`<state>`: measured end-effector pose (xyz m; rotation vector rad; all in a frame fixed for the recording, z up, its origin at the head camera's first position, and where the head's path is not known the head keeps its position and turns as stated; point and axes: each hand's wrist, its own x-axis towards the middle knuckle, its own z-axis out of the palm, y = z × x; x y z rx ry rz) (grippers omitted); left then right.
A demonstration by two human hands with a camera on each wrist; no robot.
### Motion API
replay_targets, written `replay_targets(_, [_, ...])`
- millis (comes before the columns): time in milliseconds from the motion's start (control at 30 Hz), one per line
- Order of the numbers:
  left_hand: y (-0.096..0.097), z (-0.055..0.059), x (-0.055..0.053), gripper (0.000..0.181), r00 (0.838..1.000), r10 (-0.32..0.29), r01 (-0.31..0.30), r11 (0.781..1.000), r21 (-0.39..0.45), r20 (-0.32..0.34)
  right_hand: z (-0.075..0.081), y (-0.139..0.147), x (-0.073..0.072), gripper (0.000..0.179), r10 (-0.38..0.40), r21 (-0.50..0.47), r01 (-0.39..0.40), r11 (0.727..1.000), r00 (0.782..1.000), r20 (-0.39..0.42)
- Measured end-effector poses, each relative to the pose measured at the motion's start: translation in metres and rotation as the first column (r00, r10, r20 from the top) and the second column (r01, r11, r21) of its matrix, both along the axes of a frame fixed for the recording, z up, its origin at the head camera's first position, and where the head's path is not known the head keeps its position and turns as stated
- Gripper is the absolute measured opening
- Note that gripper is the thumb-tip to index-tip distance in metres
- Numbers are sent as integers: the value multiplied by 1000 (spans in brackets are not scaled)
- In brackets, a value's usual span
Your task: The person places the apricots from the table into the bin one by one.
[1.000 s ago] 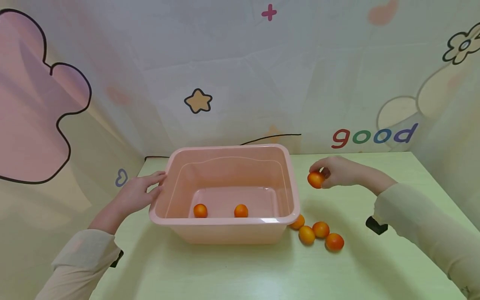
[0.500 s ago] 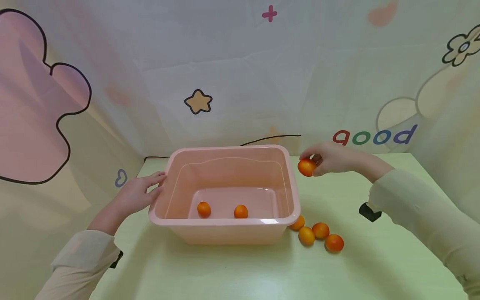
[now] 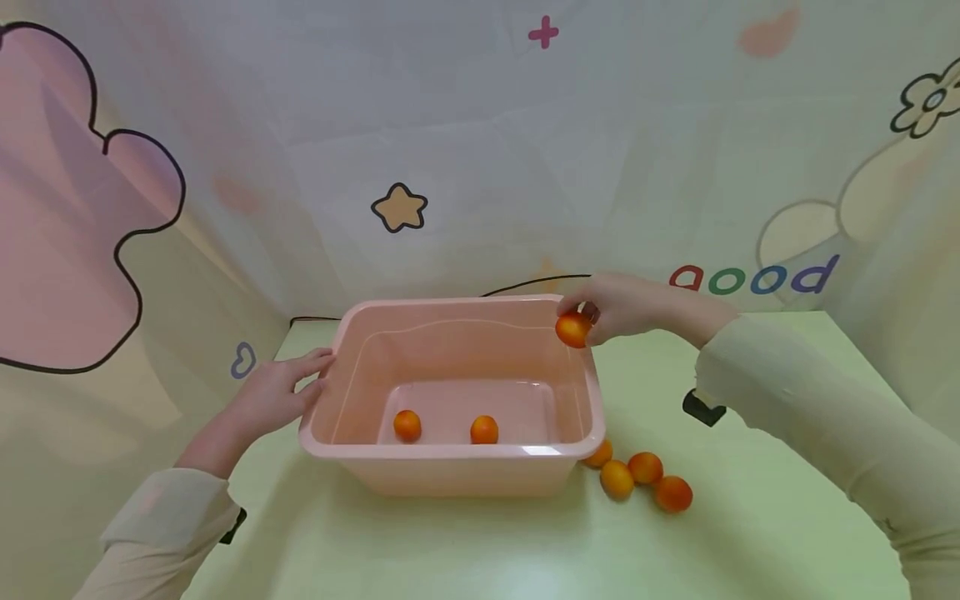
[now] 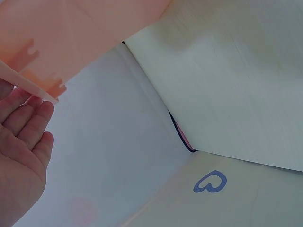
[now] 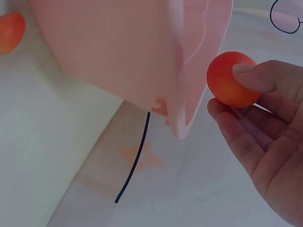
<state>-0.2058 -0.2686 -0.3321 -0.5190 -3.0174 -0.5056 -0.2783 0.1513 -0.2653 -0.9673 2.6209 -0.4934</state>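
Observation:
A pink plastic basin (image 3: 465,452) stands on the table. Two small round orange-red fruits lie on its floor, a left fruit (image 3: 407,426) and a right fruit (image 3: 484,430). My left hand (image 3: 273,395) holds the basin's left rim, its fingertips bent against the rim's underside in the left wrist view. Over the right rim, near the back corner, my right hand (image 3: 622,307) pinches another orange-red fruit (image 5: 231,79) between thumb and fingers. In the right wrist view this fruit is apart from the basin wall (image 5: 113,47).
Several more orange fruits (image 3: 646,468) lie close together on the pale green table (image 3: 480,542), beside the basin's front right corner; one is partly hidden by the rim. A printed cloth (image 3: 480,167) hangs behind the table and along its sides.
My right hand has risen and moved left with its fruit, from right of the basin to over its right rim. The left fruit inside has rolled slightly right. My left hand stays in place.

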Motion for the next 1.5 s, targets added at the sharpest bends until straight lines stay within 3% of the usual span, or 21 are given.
replay_targets(233, [0, -1, 0, 42, 1000, 13, -13, 1000, 6, 7, 0, -32, -7, 35, 61, 41, -61, 997, 998, 14])
replay_targets(467, [0, -1, 2, 39, 997, -25, 24, 1000, -14, -72, -4, -63, -15, 34, 104, 49, -108, 993, 992, 77])
replay_targets(667, [-1, -2, 0, 39, 997, -30, 29, 1000, -5, -75, -12, -83, -19, 33, 71, 58, -78, 995, 990, 123])
replay_targets(833, [-2, -5, -1, 39, 992, -40, 41, 999, 5, -117, -19, -101, -24, 35, 36, 83, -49, 995, 988, 148])
replay_targets(1133, [-4, -4, -3, 40, 998, -15, 13, 1000, -22, -66, -36, -123, -31, 28, -15, 71, -2, 997, 972, 236])
replay_targets(1367, [-4, -4, -3, 40, 999, -3, 3, 1000, -13, -52, -57, -141, -40, 29, 23, 74, -37, 997, 982, 185])
replay_targets(1500, [-4, -5, -3, 40, 998, -10, 9, 1000, -9, -69, -66, -147, -41, 27, -1, 61, -13, 998, 973, 233])
